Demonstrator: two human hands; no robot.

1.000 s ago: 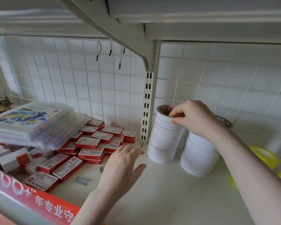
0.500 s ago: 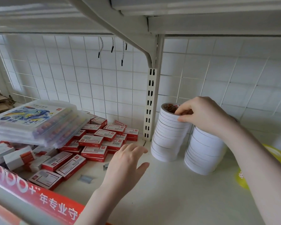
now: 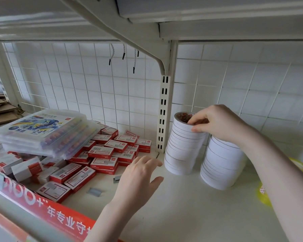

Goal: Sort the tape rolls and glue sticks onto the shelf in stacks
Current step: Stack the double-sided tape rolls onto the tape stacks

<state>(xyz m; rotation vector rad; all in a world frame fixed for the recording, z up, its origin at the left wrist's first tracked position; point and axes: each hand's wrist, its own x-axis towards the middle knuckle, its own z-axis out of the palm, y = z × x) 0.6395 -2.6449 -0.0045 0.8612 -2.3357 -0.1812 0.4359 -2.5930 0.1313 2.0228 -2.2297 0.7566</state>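
Two stacks of white tape rolls stand on the cream shelf (image 3: 173,206) near the slotted upright. The left stack (image 3: 182,147) leans a little and is taller; the right stack (image 3: 220,165) is partly hidden behind my right wrist. My right hand (image 3: 217,123) pinches the rim of the top roll (image 3: 183,117) on the left stack, fingers inside its core. My left hand (image 3: 140,177) hovers with relaxed fingers just left of that stack's base, holding nothing. No glue sticks are visible.
Many red-and-white staple boxes (image 3: 101,152) lie heaped on the left, under clear marker cases (image 3: 42,131). Loose staple strips (image 3: 94,191) lie on the shelf. Yellow tape rolls (image 3: 264,193) sit at the right. A wire grid backs the shelf; an upper shelf hangs overhead.
My right hand stays on the top roll of the left stack, which stands a little straighter. My left hand has edged slightly closer to the stack's base.
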